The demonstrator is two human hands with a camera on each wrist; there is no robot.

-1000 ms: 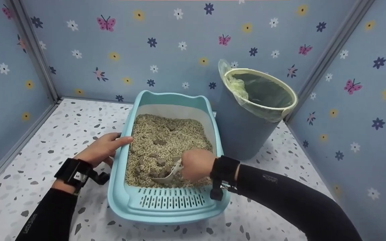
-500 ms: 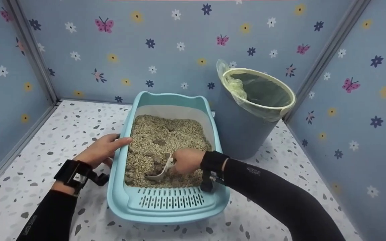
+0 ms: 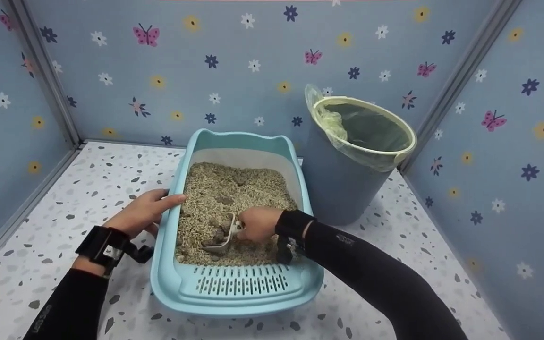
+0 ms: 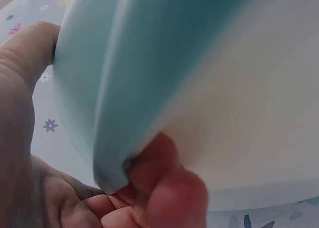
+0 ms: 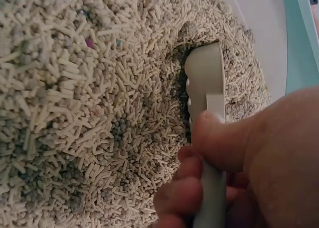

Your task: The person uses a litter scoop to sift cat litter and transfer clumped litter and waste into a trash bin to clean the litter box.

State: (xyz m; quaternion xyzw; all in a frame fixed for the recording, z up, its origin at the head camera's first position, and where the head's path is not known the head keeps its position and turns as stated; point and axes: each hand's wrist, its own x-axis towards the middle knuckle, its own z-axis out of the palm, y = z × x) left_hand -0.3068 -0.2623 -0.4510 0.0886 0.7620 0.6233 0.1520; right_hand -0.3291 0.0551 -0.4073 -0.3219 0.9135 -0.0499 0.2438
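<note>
A light blue litter box (image 3: pixel 239 306) holds pale pellet litter (image 3: pixel 253 182) with darker clumps in it. At its left side my left hand (image 3: pixel 142 211) grips the rim, thumb on top; in the left wrist view the fingers (image 4: pixel 177 198) curl beneath the rim's edge. My right hand (image 3: pixel 260 223) holds a pale litter scoop (image 3: pixel 221 246) by its handle. The scoop's blade is tilted on edge, partly sunk in the litter near the front left, with grey-brown clumps (image 3: pixel 220 233) against it. In the right wrist view the thumb presses along the scoop (image 5: pixel 207 73).
A tall grey-blue bin (image 3: pixel 343 189) stands right behind the box, lined with a yellowish bag (image 3: pixel 333 123) folded over its rim. Flower-patterned panels (image 3: pixel 253 42) enclose the back and sides. The speckled tabletop (image 3: pixel 83 189) lies under everything.
My right hand has drawn the scoop leftward through the litter, pushing clumps along with it. The left hand keeps its hold on the rim.
</note>
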